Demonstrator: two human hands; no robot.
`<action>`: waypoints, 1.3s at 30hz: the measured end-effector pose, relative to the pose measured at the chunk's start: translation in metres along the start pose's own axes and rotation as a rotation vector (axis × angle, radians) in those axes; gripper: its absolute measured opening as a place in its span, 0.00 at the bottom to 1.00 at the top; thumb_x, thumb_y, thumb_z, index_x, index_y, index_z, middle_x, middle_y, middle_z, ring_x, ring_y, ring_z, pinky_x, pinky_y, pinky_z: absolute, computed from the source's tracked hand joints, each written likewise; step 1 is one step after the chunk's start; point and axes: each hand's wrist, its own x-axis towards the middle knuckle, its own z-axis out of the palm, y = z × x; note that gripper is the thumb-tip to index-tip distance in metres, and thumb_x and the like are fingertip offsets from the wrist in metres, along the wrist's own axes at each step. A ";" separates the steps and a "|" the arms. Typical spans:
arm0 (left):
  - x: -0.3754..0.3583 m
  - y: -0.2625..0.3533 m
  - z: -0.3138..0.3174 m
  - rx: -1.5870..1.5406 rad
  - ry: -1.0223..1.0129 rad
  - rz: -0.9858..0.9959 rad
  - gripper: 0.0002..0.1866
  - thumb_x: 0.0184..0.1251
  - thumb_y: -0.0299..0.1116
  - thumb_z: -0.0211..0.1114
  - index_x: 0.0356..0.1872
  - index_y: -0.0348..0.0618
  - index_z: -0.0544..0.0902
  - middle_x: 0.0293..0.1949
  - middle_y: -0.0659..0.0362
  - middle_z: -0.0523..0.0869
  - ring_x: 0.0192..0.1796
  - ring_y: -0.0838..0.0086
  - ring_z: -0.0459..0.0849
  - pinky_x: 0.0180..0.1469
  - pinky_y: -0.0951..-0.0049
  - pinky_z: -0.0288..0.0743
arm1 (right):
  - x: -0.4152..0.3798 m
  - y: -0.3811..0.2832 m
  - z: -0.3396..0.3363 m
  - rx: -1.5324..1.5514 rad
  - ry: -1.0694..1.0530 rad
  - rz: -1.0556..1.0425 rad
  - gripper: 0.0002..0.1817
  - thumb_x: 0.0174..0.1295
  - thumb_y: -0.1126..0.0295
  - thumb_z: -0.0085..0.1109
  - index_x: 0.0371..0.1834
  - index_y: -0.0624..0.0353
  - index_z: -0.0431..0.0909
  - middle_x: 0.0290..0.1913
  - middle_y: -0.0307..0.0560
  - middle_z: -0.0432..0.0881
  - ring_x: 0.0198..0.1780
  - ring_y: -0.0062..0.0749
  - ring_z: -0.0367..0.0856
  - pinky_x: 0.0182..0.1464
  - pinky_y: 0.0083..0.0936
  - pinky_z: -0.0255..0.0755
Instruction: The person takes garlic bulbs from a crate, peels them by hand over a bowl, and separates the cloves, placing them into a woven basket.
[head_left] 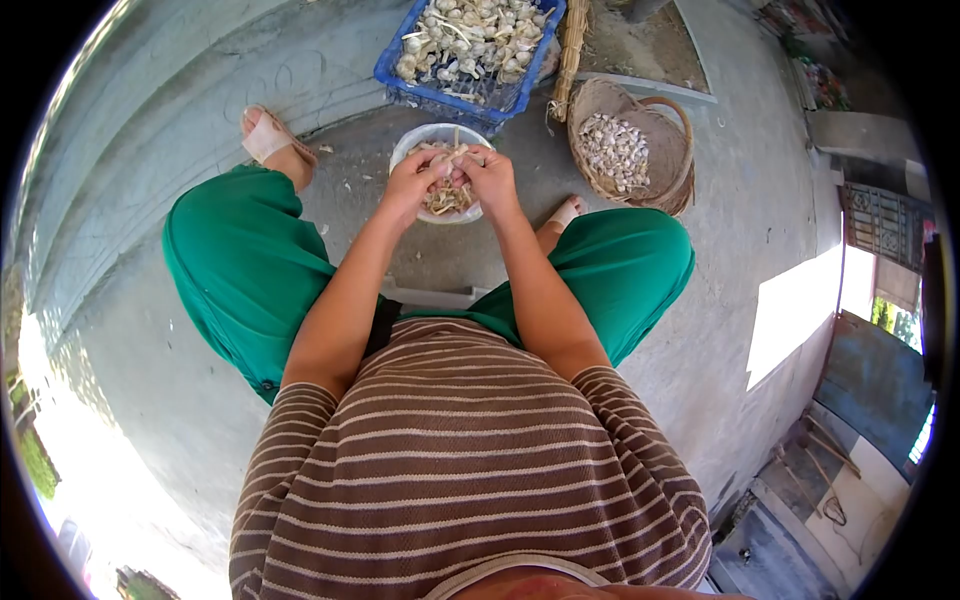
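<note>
We sit low on the concrete floor with our knees spread in green trousers, and the work sits between them at upper centre of the frame. At upper left our sandalled foot (268, 138) rests flat, keeping us steady. Moving right, our left hand (415, 182) and right hand (488, 177) meet fingertip to fingertip, both pinched shut on a garlic bulb (455, 160), held directly over the white bowl (420, 140), it seems so that loose skins and stalks fall into it rather than onto the floor. Just above the bowl, at top centre, the blue crate (400, 85) of whole garlic heads stands within easy reach of either arm. To its right, at upper right of centre, the woven basket (668, 125) holds pale separated cloves, set beside our right knee, likely so that hand can drop them in.
</note>
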 end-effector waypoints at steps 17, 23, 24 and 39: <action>0.015 -0.006 -0.009 -0.397 0.380 -0.161 0.14 0.63 0.35 0.63 0.46 0.38 0.77 0.28 0.65 0.77 0.24 0.84 0.72 0.25 0.83 0.66 | 0.042 0.103 0.000 -1.514 -0.225 0.004 0.20 0.53 0.70 0.56 0.52 0.45 0.77 0.64 0.51 0.60 0.62 0.59 0.61 0.60 0.42 0.67; 0.025 -0.010 -0.008 -0.413 0.345 -0.235 0.15 0.64 0.36 0.62 0.47 0.38 0.76 0.33 0.63 0.79 0.28 0.80 0.74 0.29 0.80 0.68 | 0.071 0.143 -0.010 -1.729 -0.470 0.190 0.20 0.54 0.65 0.55 0.52 0.53 0.76 0.64 0.56 0.59 0.63 0.69 0.56 0.60 0.50 0.65; 0.027 -0.011 -0.008 -0.445 0.345 -0.222 0.15 0.64 0.35 0.62 0.48 0.38 0.75 0.34 0.63 0.79 0.29 0.80 0.74 0.31 0.80 0.69 | 0.073 0.145 -0.009 -1.697 -0.453 0.227 0.19 0.55 0.65 0.55 0.51 0.55 0.76 0.64 0.57 0.59 0.63 0.71 0.54 0.59 0.52 0.65; 0.030 -0.017 -0.017 -0.510 0.531 -0.048 0.12 0.69 0.34 0.55 0.49 0.40 0.74 0.35 0.60 0.80 0.29 0.78 0.77 0.34 0.77 0.73 | 0.061 0.039 0.013 -1.601 -0.393 0.234 0.14 0.54 0.61 0.59 0.41 0.54 0.81 0.51 0.51 0.75 0.50 0.52 0.76 0.49 0.43 0.73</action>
